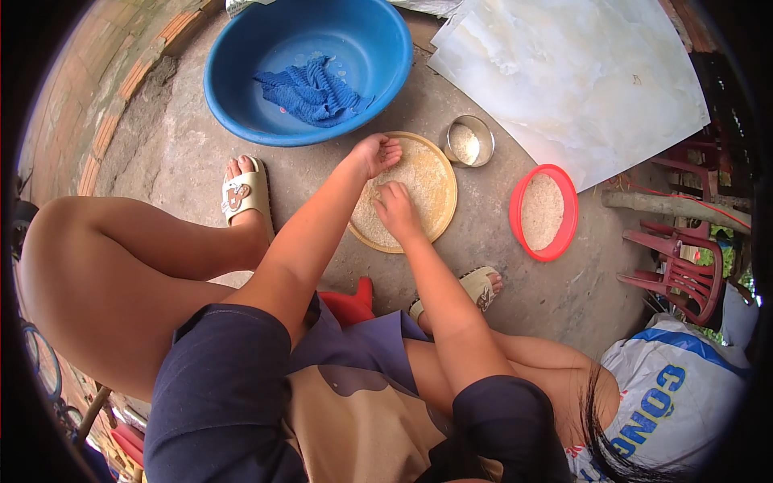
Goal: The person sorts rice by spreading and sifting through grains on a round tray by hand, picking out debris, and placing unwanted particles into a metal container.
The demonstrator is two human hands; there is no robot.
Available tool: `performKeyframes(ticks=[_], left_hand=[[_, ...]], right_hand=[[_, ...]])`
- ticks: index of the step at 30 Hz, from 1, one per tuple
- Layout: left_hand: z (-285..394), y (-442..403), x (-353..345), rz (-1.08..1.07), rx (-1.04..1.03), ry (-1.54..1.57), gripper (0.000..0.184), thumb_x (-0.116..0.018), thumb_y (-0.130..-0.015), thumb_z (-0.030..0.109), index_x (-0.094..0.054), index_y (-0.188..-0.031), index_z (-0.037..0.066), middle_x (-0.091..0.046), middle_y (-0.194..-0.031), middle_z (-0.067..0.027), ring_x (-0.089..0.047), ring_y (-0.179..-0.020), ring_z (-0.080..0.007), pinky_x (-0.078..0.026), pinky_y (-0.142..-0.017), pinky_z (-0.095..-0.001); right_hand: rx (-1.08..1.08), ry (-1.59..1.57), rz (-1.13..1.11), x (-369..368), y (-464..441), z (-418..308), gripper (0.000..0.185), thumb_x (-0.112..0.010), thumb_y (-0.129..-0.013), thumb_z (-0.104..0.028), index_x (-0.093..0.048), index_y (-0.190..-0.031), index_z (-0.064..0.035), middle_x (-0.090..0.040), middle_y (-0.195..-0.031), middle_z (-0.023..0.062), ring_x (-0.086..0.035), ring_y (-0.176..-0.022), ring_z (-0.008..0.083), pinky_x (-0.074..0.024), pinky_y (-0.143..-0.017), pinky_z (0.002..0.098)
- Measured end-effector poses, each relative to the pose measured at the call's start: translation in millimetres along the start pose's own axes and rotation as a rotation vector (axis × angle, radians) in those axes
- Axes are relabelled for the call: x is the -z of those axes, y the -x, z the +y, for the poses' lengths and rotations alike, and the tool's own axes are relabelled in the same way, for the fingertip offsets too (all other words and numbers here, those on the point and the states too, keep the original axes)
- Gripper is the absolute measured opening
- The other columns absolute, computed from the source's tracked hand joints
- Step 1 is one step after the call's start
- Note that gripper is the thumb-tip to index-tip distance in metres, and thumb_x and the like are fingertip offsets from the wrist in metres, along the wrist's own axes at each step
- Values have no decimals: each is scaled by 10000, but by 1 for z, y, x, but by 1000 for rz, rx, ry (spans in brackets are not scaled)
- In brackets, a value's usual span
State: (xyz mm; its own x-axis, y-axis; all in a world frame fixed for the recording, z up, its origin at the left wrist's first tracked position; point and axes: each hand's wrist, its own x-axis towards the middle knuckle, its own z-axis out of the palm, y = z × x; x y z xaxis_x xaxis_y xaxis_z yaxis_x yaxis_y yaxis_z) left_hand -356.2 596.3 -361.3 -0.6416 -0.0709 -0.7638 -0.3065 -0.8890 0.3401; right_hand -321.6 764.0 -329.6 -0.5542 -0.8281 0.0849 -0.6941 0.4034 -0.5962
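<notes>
Rice (pixel 417 169): spread over round tray (pixel 443 193), on the ground (pixel 487 229), near the metal cup (pixel 487 150), well apart from the red bowl (pixel 572 211); visible around both hands. Left hand (pixel 376 155): over the tray's upper-left edge, at the end of a slightly bent arm (pixel 310 237); half open, fingers together and slightly curled, palm side toward the tray; cannot tell of any grains in the palm. Right hand (pixel 397 211): over the tray's middle, forearm (pixel 441 283) slanted up and leftward, back of hand uppermost; fingers bent toward the rice, loosely curled; cannot tell of any grip on grains.
</notes>
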Motion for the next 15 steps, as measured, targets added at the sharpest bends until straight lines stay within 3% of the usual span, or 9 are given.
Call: performKeyframes(ticks=[13, 15], left_hand=[[-6, 2, -1, 34, 25, -37, 293, -371, -957, 213, -574, -970, 1, -610, -897, -107, -607, -817, -212, -554, -749, -337], [-4, 5, -2, 22, 23, -30, 293, -370, -956, 208, -576, -970, 1, -611, -899, -108, -608, -822, -211, -554, -749, -338]], right_hand=[[44, 91, 27, -29, 0, 11, 86, -591, -815, -57, -568, -883, -8, -543, -943, 133, -540, -943, 319, -477, -791, 411], [59, 264, -65, -29, -2, 12, 126, -567, -798, -19, -538, -920, -7, -524, -941, 142, -528, -951, 320, -481, -795, 414]])
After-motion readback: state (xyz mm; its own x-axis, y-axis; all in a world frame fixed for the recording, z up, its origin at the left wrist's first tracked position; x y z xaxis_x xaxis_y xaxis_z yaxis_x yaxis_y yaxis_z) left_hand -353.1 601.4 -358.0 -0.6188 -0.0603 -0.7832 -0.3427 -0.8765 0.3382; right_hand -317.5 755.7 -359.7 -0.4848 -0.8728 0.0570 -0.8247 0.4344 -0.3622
